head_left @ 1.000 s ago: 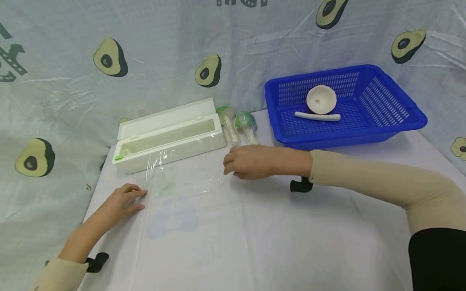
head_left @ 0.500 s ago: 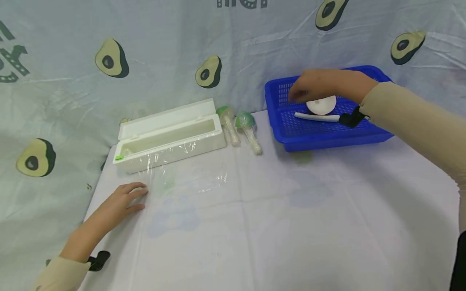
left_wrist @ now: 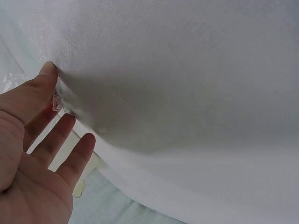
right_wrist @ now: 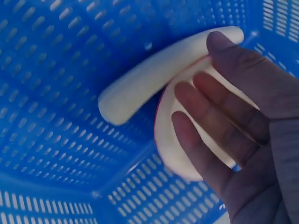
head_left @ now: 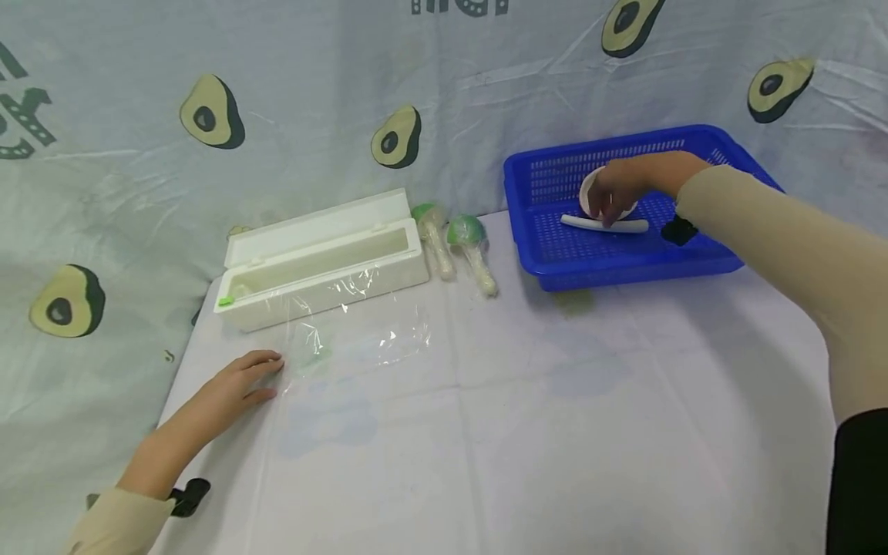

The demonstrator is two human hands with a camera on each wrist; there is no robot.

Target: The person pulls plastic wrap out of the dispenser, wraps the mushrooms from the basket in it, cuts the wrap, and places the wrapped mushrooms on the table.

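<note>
My right hand (head_left: 620, 185) reaches into the blue basket (head_left: 638, 274). Its thumb lies at the white curved stick (right_wrist: 140, 77), while the other fingers, loosely bent, are over a white bowl-shaped piece (right_wrist: 175, 154) with a red edge; whether they touch is unclear. On the table's left, my left hand (head_left: 239, 389) rests with fairly straight fingers at the near-left edge of a clear plastic film sheet (head_left: 368, 339). A crumpled bit of that film shows by the fingertips in the left wrist view. Behind it stands the white film dispenser box (head_left: 333, 297), lid raised.
Two green-topped, mushroom-shaped pieces (head_left: 479, 258) wrapped in clear film lie between the box and the basket. A green tab (head_left: 226, 301) sits at the box's left end. An avocado-print cloth (head_left: 298, 100) hangs behind the white-covered table (head_left: 520, 462).
My right hand has left the film's right side, crossed above the basket and lowered to the stick and bowl-shaped piece. The left hand stays at the film's edge.
</note>
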